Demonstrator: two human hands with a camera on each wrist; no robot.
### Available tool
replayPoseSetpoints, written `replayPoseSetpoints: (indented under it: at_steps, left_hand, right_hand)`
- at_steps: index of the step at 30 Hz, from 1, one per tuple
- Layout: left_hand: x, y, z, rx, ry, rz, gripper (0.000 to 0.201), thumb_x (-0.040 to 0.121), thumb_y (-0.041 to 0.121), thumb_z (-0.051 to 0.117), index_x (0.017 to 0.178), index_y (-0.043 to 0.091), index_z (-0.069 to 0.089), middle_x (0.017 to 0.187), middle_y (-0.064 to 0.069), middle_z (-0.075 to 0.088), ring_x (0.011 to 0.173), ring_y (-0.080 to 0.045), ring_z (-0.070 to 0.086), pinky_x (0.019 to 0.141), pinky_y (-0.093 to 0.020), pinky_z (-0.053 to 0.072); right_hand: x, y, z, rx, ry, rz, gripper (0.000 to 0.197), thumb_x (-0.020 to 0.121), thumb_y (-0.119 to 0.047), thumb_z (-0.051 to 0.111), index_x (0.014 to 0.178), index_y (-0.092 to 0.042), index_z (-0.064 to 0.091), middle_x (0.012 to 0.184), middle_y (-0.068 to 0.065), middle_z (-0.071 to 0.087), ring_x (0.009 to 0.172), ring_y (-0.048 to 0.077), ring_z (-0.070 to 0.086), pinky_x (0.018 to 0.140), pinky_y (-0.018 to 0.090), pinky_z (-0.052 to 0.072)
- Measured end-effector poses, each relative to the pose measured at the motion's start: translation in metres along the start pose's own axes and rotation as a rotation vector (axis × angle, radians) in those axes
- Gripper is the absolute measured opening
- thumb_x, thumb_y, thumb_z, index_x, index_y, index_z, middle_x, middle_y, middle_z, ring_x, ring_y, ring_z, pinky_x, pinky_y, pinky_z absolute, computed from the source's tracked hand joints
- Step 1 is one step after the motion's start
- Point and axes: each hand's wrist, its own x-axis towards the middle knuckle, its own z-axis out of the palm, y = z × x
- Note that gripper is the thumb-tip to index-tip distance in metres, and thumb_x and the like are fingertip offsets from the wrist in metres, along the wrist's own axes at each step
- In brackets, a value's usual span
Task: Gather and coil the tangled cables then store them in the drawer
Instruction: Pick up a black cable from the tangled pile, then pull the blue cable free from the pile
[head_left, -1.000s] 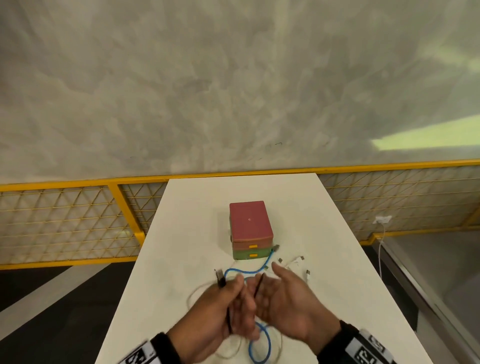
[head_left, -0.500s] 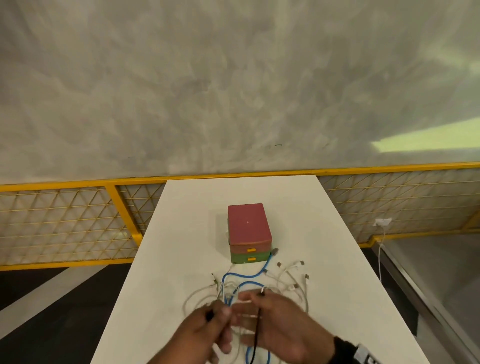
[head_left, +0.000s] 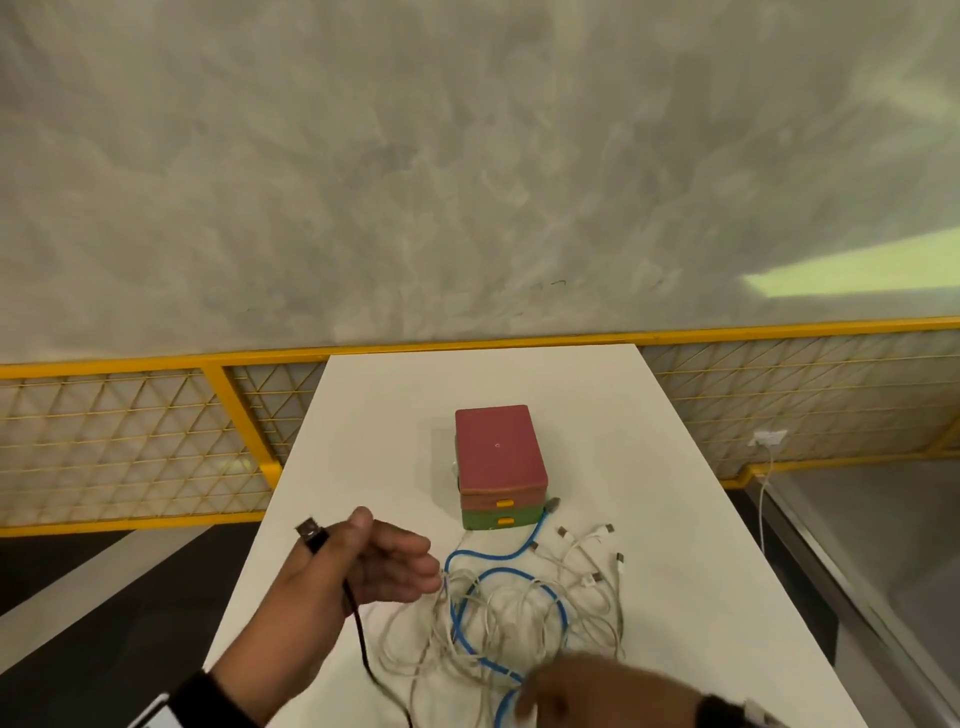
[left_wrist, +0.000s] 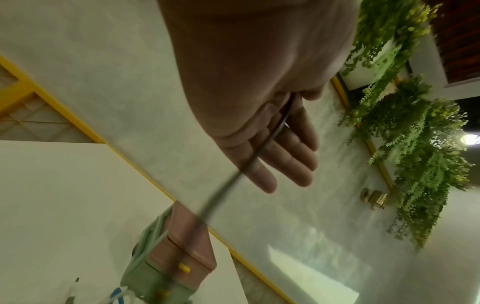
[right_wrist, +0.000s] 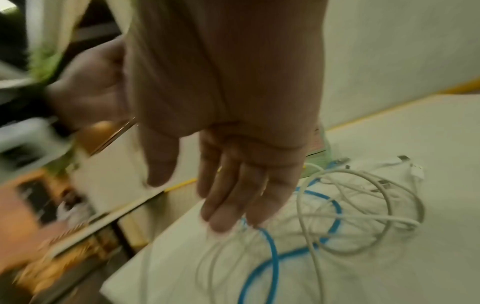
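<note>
A small drawer box (head_left: 498, 457) with a pink top, a green bottom and yellow handles stands mid-table, both drawers closed. In front of it lies a tangle of white cables (head_left: 509, 616) and a blue cable (head_left: 496, 557). My left hand (head_left: 384, 561) is raised left of the tangle. Its thumb pinches a black USB cable (head_left: 358, 629) against the palm, fingers straight, the plug sticking out past the thumb. The left wrist view shows that black cable (left_wrist: 270, 139) crossing the left hand (left_wrist: 280, 156). My right hand (right_wrist: 228, 185) hangs open, fingertips just over the blue cable (right_wrist: 272, 253).
The white table (head_left: 649, 467) is narrow, with open edges left and right. A yellow mesh railing (head_left: 130, 447) runs behind it below a grey wall. The right hand (head_left: 597, 691) is blurred at the near edge. The drawer box (left_wrist: 182, 242) shows below the left hand.
My left hand has drawn the black cable up and to the left, away from the tangle. My right hand has let go of it and dropped back toward the near edge.
</note>
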Motion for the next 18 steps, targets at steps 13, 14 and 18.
replayPoseSetpoints:
  at_steps: [13, 14, 18]
  left_hand:
    - [-0.004, -0.021, -0.016, -0.055, -0.030, -0.073, 0.088, 0.050, 0.081, 0.070, 0.099, 0.009, 0.078, 0.103, -0.025, 0.074, 0.107, -0.034, 0.069, 0.087, -0.038, 0.054]
    - [-0.004, -0.023, -0.019, -0.043, -0.027, -0.068, 0.086, 0.052, 0.081, 0.068, 0.099, 0.009, 0.078, 0.103, -0.025, 0.075, 0.107, -0.034, 0.069, 0.087, -0.038, 0.055]
    - [-0.007, -0.029, -0.035, -0.012, -0.029, -0.086, 0.084, 0.055, 0.082, 0.066, 0.102, 0.012, 0.077, 0.104, -0.023, 0.075, 0.108, -0.033, 0.069, 0.090, -0.038, 0.056]
  right_hand:
    - [0.165, 0.081, -0.070, -0.049, 0.639, 0.563, 0.026, 0.084, -0.035, 0.064, 0.094, -0.011, 0.064, 0.112, 0.015, 0.070, 0.102, 0.031, 0.066, 0.072, 0.030, 0.047]
    - [0.170, 0.086, -0.069, -0.045, 0.639, 0.576, 0.027, 0.081, -0.036, 0.067, 0.090, -0.011, 0.063, 0.107, 0.014, 0.071, 0.097, 0.031, 0.067, 0.069, 0.029, 0.046]
    - [0.188, 0.093, -0.061, -0.012, 0.684, 0.592, 0.021, 0.079, -0.031, 0.068, 0.071, -0.015, 0.060, 0.073, 0.006, 0.062, 0.076, 0.028, 0.062, 0.064, 0.029, 0.045]
